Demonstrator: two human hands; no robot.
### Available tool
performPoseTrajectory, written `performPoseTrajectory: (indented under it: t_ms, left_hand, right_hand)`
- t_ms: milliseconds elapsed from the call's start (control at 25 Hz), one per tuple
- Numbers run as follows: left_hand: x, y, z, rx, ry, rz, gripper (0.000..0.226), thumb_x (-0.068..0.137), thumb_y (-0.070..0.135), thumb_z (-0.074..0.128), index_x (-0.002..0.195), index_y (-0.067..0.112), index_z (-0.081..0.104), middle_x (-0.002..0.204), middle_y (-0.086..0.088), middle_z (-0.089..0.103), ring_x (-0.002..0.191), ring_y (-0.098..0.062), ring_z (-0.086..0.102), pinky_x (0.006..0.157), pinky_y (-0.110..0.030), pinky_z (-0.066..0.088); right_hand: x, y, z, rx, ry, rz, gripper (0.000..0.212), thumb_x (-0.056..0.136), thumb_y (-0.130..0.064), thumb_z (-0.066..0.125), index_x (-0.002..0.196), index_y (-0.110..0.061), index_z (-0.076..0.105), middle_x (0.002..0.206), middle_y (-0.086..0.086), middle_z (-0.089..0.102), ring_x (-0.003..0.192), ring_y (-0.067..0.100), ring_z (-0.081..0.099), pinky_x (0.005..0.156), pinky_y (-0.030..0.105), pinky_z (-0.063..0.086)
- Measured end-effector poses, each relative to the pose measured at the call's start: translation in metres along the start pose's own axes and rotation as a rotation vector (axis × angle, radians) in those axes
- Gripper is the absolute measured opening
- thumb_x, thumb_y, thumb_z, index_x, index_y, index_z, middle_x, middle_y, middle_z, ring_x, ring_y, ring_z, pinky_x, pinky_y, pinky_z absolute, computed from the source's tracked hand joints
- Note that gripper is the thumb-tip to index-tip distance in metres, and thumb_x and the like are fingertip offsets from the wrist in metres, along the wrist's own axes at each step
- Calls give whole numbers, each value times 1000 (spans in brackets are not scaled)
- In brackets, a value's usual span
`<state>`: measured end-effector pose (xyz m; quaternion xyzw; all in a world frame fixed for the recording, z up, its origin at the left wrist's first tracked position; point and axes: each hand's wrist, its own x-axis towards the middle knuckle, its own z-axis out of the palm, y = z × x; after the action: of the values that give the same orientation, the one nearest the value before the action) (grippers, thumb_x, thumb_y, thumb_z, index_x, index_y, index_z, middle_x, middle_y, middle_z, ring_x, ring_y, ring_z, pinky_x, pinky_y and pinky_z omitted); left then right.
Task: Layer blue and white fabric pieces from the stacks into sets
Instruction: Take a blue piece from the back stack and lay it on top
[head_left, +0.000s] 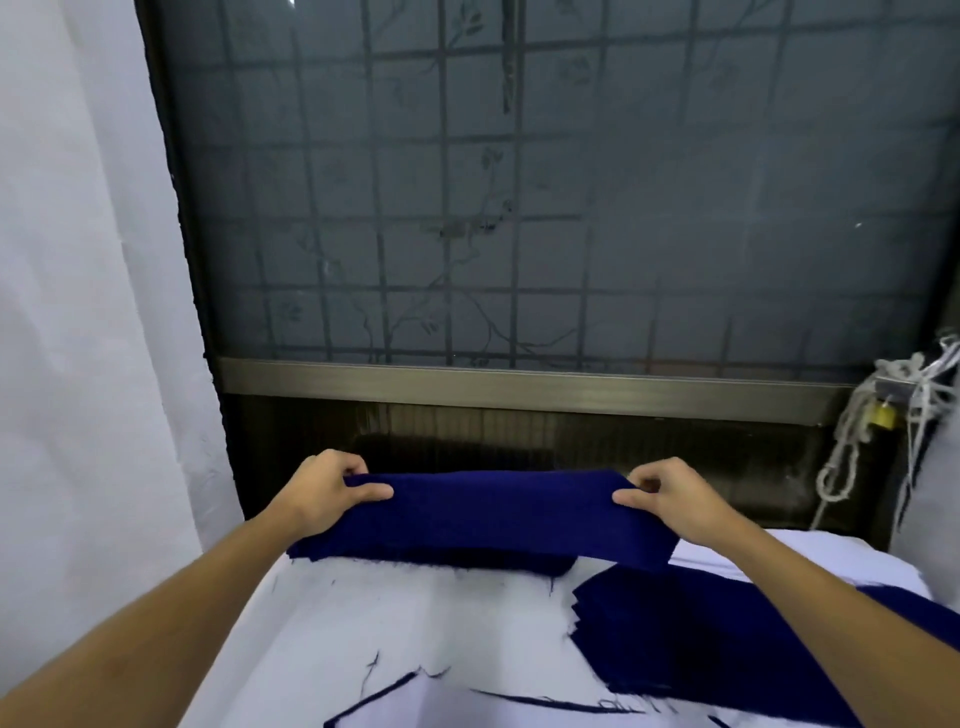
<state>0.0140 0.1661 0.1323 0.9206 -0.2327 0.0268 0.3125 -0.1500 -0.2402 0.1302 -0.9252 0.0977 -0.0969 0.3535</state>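
Blue pc (483, 514) pinched at both ends.

Small garment workshop: cut blue fabric stacks (701, 634) on white-covered bench (415, 623), thread scraps (550, 704), barred window (519, 208) w/ padlock (884, 415).

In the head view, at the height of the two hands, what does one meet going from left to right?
From the left: white curtain → left hand → blue fabric piece held up between both hands → right hand → knotted white rope → brass padlock.
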Motion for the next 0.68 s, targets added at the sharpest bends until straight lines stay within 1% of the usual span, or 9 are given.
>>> performPoseTrajectory:
  t_ms: [40,120,240,320,400,440,560,640,680]
  left_hand:
    - [-7,0,6,-36,9,-30,19,91,42,70,86,24,69,88,5,72,79,-13,71,62,-19,54]
    - [-18,1,20,-123,39,-97,17,93,39,69,93,22,68,92,2,73,81,-17,72,65,-22,56]
    - [-36,13,37,-320,95,-164,14,98,32,65,99,19,69,98,-4,73,86,-20,71,69,-27,56]
    - [-43,25,37,-416,128,-150,15,102,27,60,105,15,70,103,-6,73,92,-21,70,78,-32,57]
    - [-46,38,35,-448,188,-133,21,106,24,54,113,14,70,107,-6,71,99,-23,68,89,-39,57]
    - [-46,45,33,-461,230,-135,23,107,24,51,116,14,70,109,-5,71,101,-24,67,93,-42,57]
    - [-55,55,32,-468,330,-137,28,109,29,46,116,17,70,106,-1,70,100,-22,65,91,-45,58]
    - [-66,46,40,-379,339,-101,28,107,33,49,113,17,71,102,1,71,97,-20,66,87,-42,59]
    - [-74,38,48,-330,337,-88,28,106,35,52,111,16,72,99,1,71,95,-18,67,82,-38,59]
  right_hand:
    - [-13,6,-1,64,27,21,18,98,-26,64,85,-19,73,84,-2,74,80,15,71,73,32,58]
    - [-34,17,2,182,96,65,17,101,-23,61,91,-16,73,91,1,76,87,18,72,81,37,60]
    - [-57,31,8,304,193,110,17,103,-23,57,99,-16,71,100,3,74,97,22,70,91,44,57]
    - [-65,34,5,362,249,138,18,104,-22,54,102,-16,71,102,4,73,99,23,69,91,43,57]
    - [-67,30,0,416,308,135,20,105,-21,53,100,-14,71,98,7,74,97,26,69,88,43,56]
    - [-67,27,-3,425,333,116,21,106,-20,52,99,-14,71,97,7,74,96,27,70,87,42,56]
    - [-75,23,-7,396,364,59,26,107,-20,49,95,-14,71,89,7,74,90,28,69,80,40,53]
    - [-88,31,-3,356,369,46,27,107,-22,49,93,-17,72,88,3,74,88,23,69,79,39,53]
    - [-97,38,1,328,369,48,27,106,-24,50,93,-19,73,89,-1,74,89,18,69,80,38,54]
